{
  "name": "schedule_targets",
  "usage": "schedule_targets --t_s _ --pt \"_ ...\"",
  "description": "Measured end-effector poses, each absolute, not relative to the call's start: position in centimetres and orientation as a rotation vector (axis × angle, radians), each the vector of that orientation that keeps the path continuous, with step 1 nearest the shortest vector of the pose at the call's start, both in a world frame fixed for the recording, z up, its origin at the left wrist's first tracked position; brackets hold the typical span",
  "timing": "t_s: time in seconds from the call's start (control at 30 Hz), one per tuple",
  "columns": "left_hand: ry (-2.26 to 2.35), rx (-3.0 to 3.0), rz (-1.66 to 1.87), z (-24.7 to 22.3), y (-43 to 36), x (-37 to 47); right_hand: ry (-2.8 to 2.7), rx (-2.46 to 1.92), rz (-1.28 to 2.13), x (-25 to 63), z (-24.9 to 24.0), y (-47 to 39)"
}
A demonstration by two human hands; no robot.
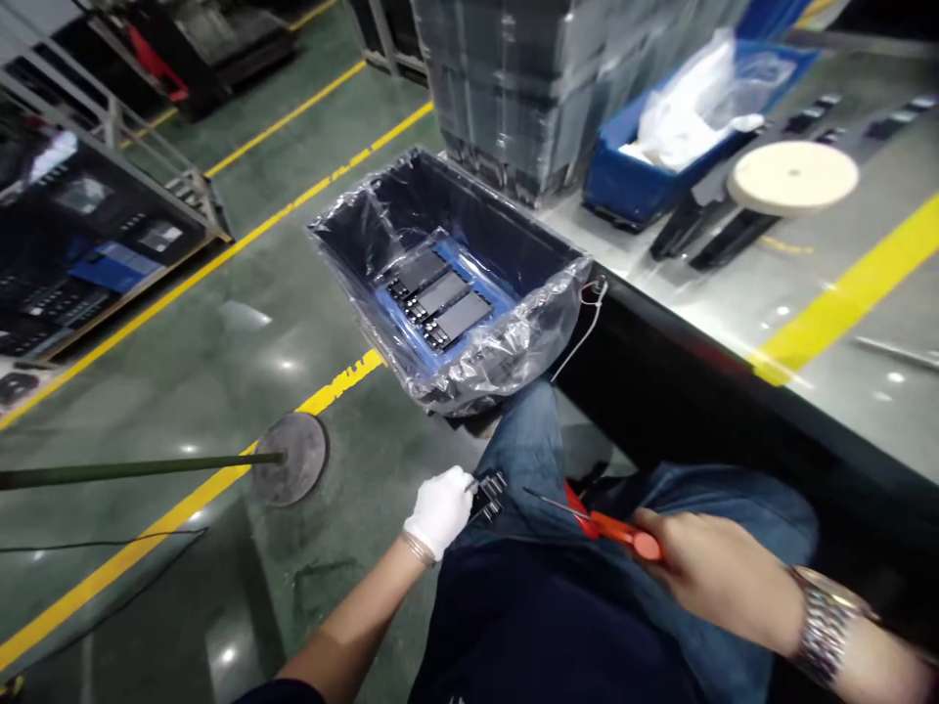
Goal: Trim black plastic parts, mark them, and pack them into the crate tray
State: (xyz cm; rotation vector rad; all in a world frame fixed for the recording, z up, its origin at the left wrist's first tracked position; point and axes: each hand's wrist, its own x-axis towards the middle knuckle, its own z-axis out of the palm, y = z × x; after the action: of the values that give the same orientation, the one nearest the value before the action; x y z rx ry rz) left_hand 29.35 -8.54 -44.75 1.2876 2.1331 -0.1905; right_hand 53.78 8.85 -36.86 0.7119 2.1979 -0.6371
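Observation:
My left hand [440, 510], in a white glove, is closed on the edge of a small black part with short prongs [489, 495], held over my thigh. My bare right hand [711, 567] grips an orange-handled tool [620, 531]. A thin dark tip on this tool points left toward the black part, apart from it; whether it is a blade or a shaft I cannot tell. In front of my knees stands a dark bin [469, 200] lined with clear plastic film. Several flat grey-and-black parts [444, 293] lie in a row on blue material inside it.
A blue bin [623, 186] with white plastic bags stands at the right back, near a round cream disc [792, 176]. Wrapped grey crates [499, 88] are stacked behind the lined bin. A round-based green pole [290, 460] stands left; a loaded rack [95, 225] is farther left.

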Motion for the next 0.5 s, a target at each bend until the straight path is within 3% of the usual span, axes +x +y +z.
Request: schedule_targets --t_s 0.5 --pt "2.114 1.264 -0.275 -44.7 -8.3 30.0 2.225 0.769 -0.719 51.5 -39.4 8.7"
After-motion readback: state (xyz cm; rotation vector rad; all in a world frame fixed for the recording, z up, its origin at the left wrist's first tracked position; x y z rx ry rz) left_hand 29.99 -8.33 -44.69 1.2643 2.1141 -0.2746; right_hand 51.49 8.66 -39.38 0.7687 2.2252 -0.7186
